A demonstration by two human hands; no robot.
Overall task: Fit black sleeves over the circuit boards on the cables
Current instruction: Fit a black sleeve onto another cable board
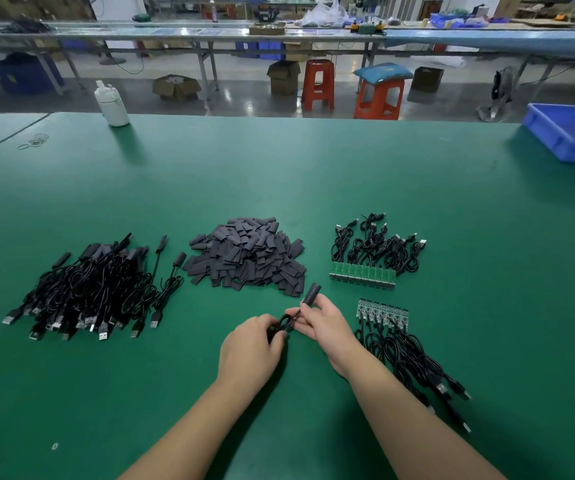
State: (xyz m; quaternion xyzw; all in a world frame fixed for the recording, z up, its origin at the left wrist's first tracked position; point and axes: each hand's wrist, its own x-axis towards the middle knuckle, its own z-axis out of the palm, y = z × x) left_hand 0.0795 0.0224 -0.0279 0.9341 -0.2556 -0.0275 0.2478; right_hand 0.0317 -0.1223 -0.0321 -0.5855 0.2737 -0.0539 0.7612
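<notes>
My right hand (324,322) holds a black sleeve (312,293) that sticks up and away from its fingers, with a thin cable running out of the sleeve's lower end. My left hand (249,348) grips the coiled black cable (283,325) just left of it. A heap of loose black sleeves (248,259) lies on the green table beyond my hands. Bare green circuit boards on cables sit in two rows at the right, the far row (362,273) and the near row (383,313). Sleeved cables (95,289) are piled at the left.
A white plastic bottle (112,105) stands at the table's far left edge, with rubber bands (35,141) near it. A blue bin (572,135) sits at the far right corner. Orange stools and cardboard boxes stand on the floor beyond the table.
</notes>
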